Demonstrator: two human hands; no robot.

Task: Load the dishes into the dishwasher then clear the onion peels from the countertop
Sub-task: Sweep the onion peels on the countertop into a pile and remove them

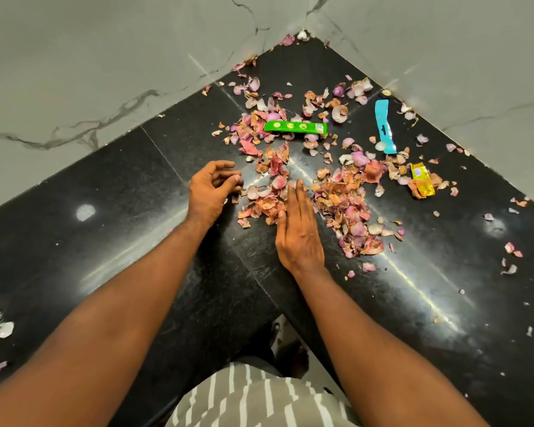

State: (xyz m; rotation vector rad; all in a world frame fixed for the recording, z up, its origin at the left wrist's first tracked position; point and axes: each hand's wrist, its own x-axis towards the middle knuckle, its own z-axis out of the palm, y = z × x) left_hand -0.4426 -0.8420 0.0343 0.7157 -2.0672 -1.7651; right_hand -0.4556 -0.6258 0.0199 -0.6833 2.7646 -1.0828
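Both hands among onion peels scattered over black countertop: right hand flat with straight fingers, probably for sweeping; left hand loosely cupped, holding nothing, probably as barrier.

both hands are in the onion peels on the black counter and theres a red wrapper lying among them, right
Not quite: the head view shows the wrapper is green, not red. The rest holds: the left hand and right hand are in the peels on the black counter.
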